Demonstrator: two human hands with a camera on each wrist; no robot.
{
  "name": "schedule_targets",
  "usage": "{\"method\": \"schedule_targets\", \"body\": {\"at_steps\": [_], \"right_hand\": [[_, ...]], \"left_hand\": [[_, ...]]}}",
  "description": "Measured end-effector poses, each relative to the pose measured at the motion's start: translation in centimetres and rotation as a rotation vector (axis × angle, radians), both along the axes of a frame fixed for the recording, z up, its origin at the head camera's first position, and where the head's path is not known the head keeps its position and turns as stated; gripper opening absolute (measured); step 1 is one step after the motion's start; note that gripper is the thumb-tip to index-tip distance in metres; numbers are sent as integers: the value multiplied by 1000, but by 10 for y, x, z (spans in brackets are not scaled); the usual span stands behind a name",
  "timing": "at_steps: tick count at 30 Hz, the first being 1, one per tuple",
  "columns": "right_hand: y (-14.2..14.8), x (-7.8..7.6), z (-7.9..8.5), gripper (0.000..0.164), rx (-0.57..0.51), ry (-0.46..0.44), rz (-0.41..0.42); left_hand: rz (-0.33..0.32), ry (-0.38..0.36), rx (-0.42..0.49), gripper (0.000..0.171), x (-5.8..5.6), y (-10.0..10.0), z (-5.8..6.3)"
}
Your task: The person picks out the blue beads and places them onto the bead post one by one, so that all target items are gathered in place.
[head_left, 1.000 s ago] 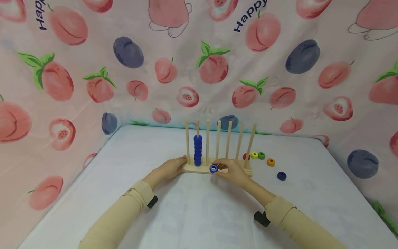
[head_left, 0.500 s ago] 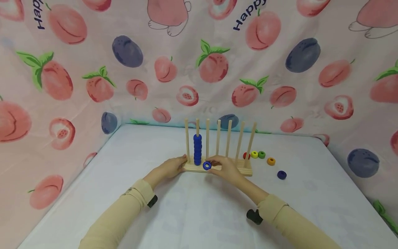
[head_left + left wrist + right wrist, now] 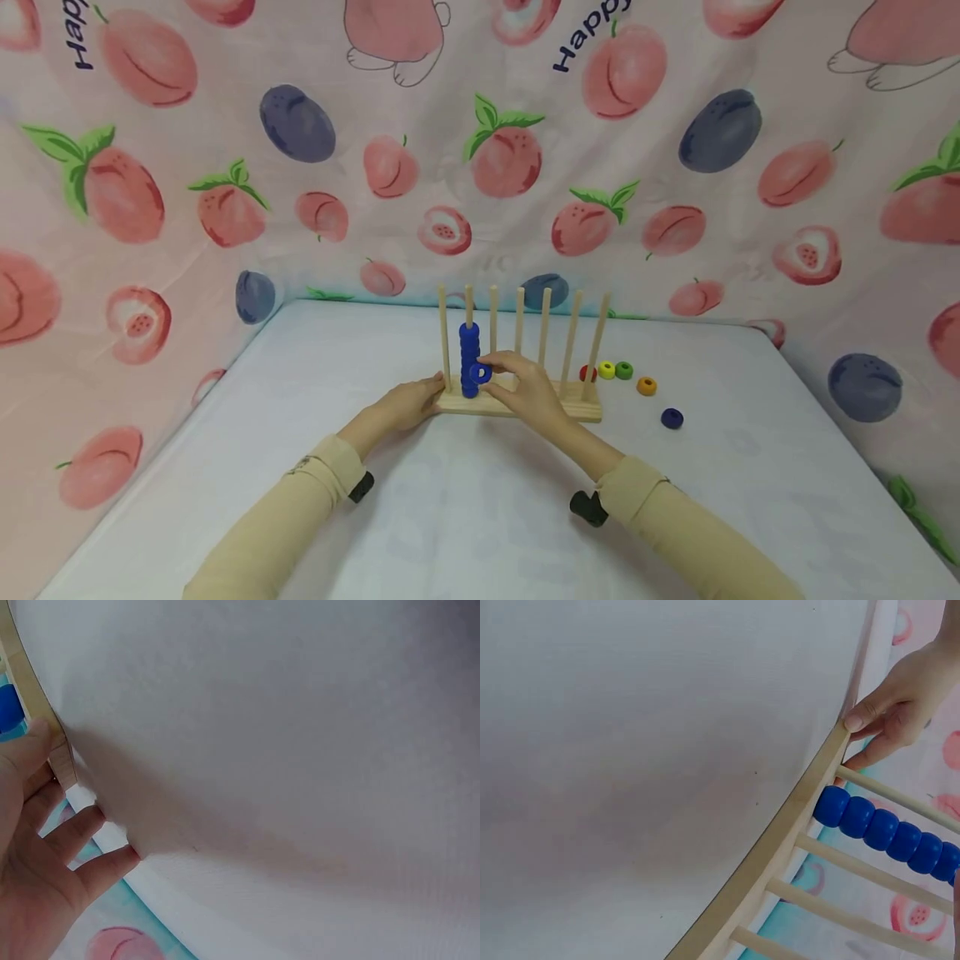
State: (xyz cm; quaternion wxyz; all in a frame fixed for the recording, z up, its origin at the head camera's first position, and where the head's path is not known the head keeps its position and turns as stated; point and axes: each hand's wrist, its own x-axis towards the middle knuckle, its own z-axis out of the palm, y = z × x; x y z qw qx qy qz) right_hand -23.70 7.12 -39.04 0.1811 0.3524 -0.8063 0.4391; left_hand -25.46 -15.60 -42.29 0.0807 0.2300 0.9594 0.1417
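Observation:
A wooden peg rack (image 3: pixel 468 407) stands on the white table, with several upright pegs along its base. Deep blue beads (image 3: pixel 469 340) are stacked on its second peg from the left. My left hand (image 3: pixel 402 406) grips the left end of the base, its thumb on the front face in the left wrist view. Between thumb and fingertips, my right hand (image 3: pixel 531 395) pinches a loose blue bead (image 3: pixel 472 375), its hole turned toward me. That bead overlaps the lower part of the stack in the head view. Only a sliver of the right hand enters the right wrist view.
Right of the rack lie loose beads: a red one (image 3: pixel 588 373) partly behind a peg, a yellow (image 3: pixel 607 375), a green (image 3: pixel 624 375), an orange (image 3: pixel 647 390) and a dark blue one (image 3: pixel 672 423). A fruit-printed cloth (image 3: pixel 420 133) hangs behind the table.
My right hand has carried the blue bead leftward and up from the middle front of the base to the blue stack. My left hand keeps its grip on the rack's end.

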Motion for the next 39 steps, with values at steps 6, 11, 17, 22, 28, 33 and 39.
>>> {"method": "schedule_targets", "body": {"at_steps": [6, 11, 17, 22, 28, 33, 39], "right_hand": [[-5, 3, 4, 34, -60, 87, -39], [-8, 0, 7, 37, -98, 176, -23], [-12, -2, 16, 39, -125, 278, -17], [-16, -4, 26, 41, -134, 320, 5], [-17, -7, 35, 41, -126, 359, 5], [-16, -9, 40, 41, -122, 380, -11], [-16, -12, 48, 39, -134, 409, -19]], "left_hand": [[-20, 15, 21, 49, 0, -2, -2], [-20, 40, 16, 48, 2, -3, -4], [-14, 27, 17, 48, 3, -2, -6], [-1, 27, 16, 49, 2, -2, -6], [23, 14, 2, 50, 1, -3, -5], [10, 3, 0, 50, 1, -2, -5], [6, 18, 12, 49, 2, -2, -4]]}}
